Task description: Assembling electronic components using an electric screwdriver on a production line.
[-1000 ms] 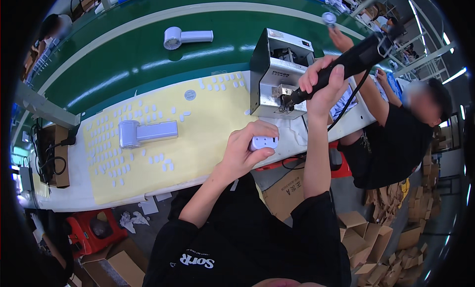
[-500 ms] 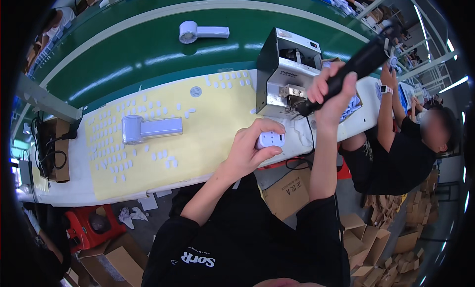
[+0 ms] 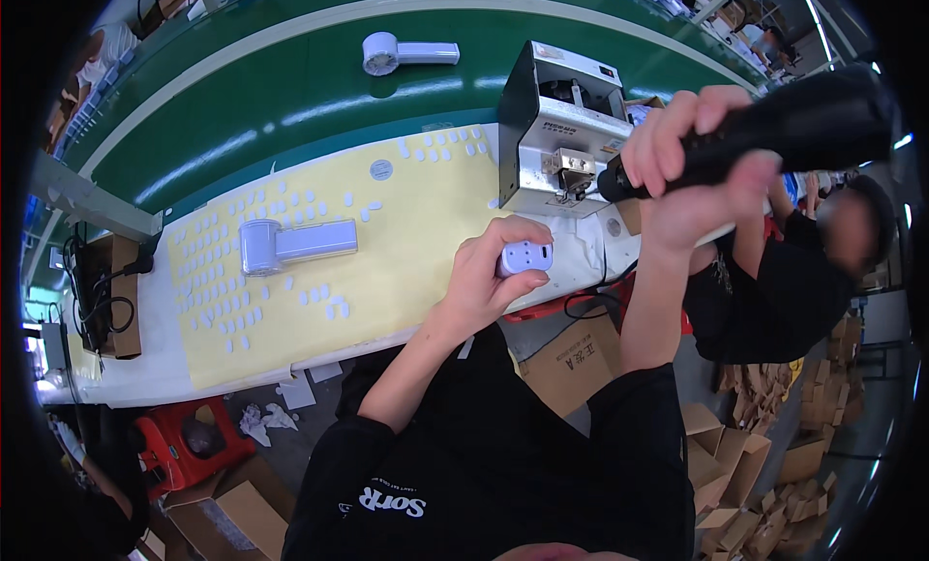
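My left hand [image 3: 487, 274] is closed round a pale lavender piece [image 3: 526, 258], whose end with small holes and a dark slot faces up. It looks like the handle of a handheld fan; the rest is hidden by my hand. My right hand [image 3: 692, 164] grips a black electric screwdriver [image 3: 764, 126], held aslant with its narrow end beside a silver-and-black screw feeder [image 3: 561, 140]. A second lavender handheld fan [image 3: 314, 239] lies on the yellow sheet [image 3: 387, 290], among rows of small white oval pieces [image 3: 218, 266].
Another fan [image 3: 416, 53] lies on the green conveyor [image 3: 290, 87] beyond the table. A cardboard box with black cables [image 3: 111, 300] stands at the left end. To the right sits a co-worker in black [image 3: 774, 300]. Cardboard boxes [image 3: 571, 368] and a red stool [image 3: 194, 445] are below.
My right hand has moved right and the screwdriver has tilted flatter, its body swinging right and closer to view. My left hand keeps its hold on the fan piece, nearly in place.
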Tool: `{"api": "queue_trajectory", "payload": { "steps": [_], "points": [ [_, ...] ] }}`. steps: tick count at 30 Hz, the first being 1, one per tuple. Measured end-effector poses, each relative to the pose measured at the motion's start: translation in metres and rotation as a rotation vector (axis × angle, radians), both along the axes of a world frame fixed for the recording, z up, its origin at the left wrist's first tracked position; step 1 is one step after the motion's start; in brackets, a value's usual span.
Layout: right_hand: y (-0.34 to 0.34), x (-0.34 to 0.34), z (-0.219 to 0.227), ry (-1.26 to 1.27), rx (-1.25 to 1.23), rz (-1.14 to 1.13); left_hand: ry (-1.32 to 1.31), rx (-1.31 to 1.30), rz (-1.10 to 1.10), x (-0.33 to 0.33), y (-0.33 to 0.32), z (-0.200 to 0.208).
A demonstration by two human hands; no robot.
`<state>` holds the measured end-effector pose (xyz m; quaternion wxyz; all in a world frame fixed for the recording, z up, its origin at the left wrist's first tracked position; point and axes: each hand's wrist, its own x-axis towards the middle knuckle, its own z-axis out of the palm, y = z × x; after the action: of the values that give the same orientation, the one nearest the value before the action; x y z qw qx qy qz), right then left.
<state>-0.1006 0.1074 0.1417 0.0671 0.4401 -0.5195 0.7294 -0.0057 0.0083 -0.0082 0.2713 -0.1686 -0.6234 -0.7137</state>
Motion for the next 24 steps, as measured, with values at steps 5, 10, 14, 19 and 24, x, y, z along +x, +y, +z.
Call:
{"api": "queue_trajectory", "payload": {
  "steps": [5,10,14,19,24],
  "points": [
    [-0.001,-0.036,-0.046,-0.069,0.052,-0.215,0.1,-0.015,0.066,-0.003,0.001,-0.006],
    [0.001,-0.047,-0.059,-0.184,-0.069,-0.162,0.091,0.0,0.051,-0.004,0.002,-0.006],
    [0.001,-0.055,-0.058,-0.253,-0.02,-0.184,0.075,0.006,0.047,-0.006,0.0,-0.004],
    [0.002,-0.06,-0.058,-0.299,0.045,-0.206,0.071,0.005,0.039,-0.006,0.001,-0.005],
    [0.007,-0.05,-0.057,-0.327,0.072,-0.167,0.064,0.012,0.04,-0.004,0.001,-0.004]
  ]
}}
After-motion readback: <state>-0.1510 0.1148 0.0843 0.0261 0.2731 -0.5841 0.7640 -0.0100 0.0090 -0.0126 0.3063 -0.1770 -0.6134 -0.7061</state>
